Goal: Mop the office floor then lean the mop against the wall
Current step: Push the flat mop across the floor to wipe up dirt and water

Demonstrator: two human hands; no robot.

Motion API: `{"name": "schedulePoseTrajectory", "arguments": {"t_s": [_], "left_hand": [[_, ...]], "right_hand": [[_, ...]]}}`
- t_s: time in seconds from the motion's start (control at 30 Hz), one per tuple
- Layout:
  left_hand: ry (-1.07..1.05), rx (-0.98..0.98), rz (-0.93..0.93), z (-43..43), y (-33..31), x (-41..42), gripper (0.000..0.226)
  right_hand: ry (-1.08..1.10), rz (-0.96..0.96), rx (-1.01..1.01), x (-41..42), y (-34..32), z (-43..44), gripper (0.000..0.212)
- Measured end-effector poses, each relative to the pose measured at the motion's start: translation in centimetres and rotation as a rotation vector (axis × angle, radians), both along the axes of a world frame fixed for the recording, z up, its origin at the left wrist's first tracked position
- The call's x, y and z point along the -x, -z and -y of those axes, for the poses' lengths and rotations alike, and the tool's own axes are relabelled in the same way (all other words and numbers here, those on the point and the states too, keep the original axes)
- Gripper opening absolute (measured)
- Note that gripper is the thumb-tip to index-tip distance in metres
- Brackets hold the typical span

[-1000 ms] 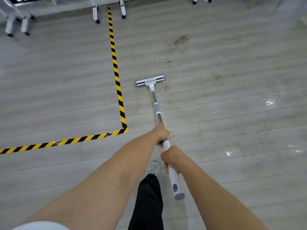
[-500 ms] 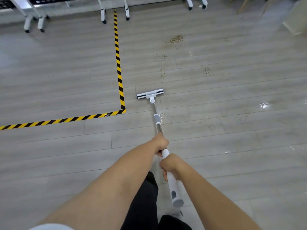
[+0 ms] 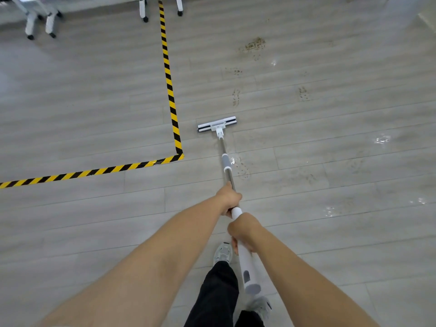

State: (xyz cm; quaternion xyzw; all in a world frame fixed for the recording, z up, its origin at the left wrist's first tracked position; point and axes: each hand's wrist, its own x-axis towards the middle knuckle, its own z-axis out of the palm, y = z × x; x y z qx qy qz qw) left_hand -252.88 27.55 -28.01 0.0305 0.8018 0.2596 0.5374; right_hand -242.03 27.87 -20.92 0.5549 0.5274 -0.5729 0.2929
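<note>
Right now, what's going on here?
A person is mopping a grey plank floor. Both hands grip the mop handle: the left hand further down the pole, the right hand nearer its top end. The mop head lies flat on the floor, just right of the yellow-black tape. Muddy marks lie beyond it, unmopped.

Floor (image 3: 70, 102): pale grey wood-grain planks with brown dirt marks (image 3: 253, 44). Tape (image 3: 168, 76): yellow-and-black diagonal stripes. Mop (image 3: 217, 125): white with grey collar. Trousers (image 3: 217, 293): black.
</note>
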Motion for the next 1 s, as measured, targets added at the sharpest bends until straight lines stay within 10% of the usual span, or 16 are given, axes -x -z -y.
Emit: {"name": "schedulePoseTrajectory", "arguments": {"t_s": [0.43, 1.0], "left_hand": [[0.033, 0.017, -0.006, -4.7, 1.8, 11.5, 0.06], [0.076, 0.031, -0.002, 3.3, 1.4, -7.1, 0.041]], "right_hand": [[0.056, 0.015, 0.002, 11.5, 1.8, -3.7, 0.019], [0.047, -0.05, 0.031, -8.0, 2.8, 3.5, 0.015]]}}
